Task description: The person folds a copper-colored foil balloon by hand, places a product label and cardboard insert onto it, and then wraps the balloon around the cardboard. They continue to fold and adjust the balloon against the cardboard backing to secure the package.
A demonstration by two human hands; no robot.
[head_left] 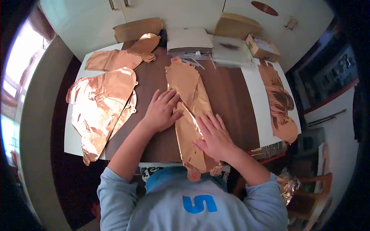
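Observation:
A long folded piece of copper-coloured foil (192, 115) lies lengthwise in front of me, its near end reaching past the table's front edge. My left hand (162, 109) rests on the foil's left edge, its fingers spread. Farther down, my right hand (216, 138) lies flat on the right side of the foil with its fingers stretched out. Neither hand is closed round anything. A diagonal crease or fold runs between the two hands. Small tabs and a reddish spot show at the foil's far end.
Large shiny foil sheets (104, 104) and a folded foil stack (115, 57) cover the table's left side. Another foil piece (275, 102) lies at the right. Along the back are a white box (189, 39), clear plastic bags (231, 52) and a small open carton (264, 48).

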